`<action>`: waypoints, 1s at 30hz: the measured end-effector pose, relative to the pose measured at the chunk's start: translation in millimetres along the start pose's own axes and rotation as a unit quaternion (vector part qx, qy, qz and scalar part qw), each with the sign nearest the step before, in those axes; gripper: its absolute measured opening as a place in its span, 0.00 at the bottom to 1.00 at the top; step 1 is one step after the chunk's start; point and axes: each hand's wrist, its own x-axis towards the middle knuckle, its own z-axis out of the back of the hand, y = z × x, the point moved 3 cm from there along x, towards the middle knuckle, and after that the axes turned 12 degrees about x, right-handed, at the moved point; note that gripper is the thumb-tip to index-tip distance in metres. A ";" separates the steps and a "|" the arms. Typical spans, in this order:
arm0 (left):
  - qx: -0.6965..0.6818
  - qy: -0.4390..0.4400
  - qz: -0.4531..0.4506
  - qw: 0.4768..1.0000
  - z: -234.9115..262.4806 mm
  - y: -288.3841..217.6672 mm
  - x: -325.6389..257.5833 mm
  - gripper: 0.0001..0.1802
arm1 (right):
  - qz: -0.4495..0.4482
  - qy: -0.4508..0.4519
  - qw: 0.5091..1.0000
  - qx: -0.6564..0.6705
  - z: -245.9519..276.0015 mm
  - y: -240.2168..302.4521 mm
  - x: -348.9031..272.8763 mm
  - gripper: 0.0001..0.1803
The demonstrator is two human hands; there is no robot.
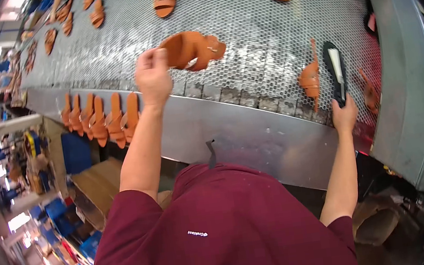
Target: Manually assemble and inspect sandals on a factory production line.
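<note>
My left hand [154, 78] is closed on one end of a tan strappy sandal [193, 49], held over the near edge of a metal mesh conveyor [243, 42]. At the right, my right hand [345, 113] grips the near end of a black shoe sole [328, 58] with a pale strip along its middle. Just left of that sole a tan sandal [310, 79] rests on its side on the mesh. Another tan sandal [369, 93] lies to its right, partly in reddish light.
Several tan sandals, such as one at the far middle [166, 2], lie along the conveyor. More sandals [98, 120] lean in a row against its steel side [238, 129] at left. A grey metal housing [400, 54] borders the right. Cardboard [101, 187] stands at lower left.
</note>
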 end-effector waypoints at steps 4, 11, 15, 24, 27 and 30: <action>-0.400 -0.100 0.252 0.876 109.9 99.0 -16.2 0.14 | -0.024 -0.060 0.996 0.055 34.5 0.4 -9.3 0.32; -0.452 -0.311 0.333 0.766 265.3 253.1 -76.6 0.13 | -0.012 -0.168 0.978 0.125 110.4 76.0 -86.6 0.29; -0.419 -0.329 0.373 0.759 279.1 288.7 -106.4 0.13 | 0.039 -0.102 0.968 0.226 113.6 118.0 -134.6 0.30; -0.404 -0.330 0.446 0.727 260.7 349.6 -169.9 0.11 | 0.188 0.109 0.934 0.285 23.3 190.9 -188.5 0.37; -0.404 -0.308 0.491 0.708 254.7 352.2 -174.9 0.12 | 0.211 0.132 0.929 0.276 -2.8 192.9 -196.3 0.35; -0.396 -0.305 0.516 0.696 244.5 338.4 -180.3 0.13 | 0.201 0.157 0.931 0.262 -22.0 184.3 -205.7 0.36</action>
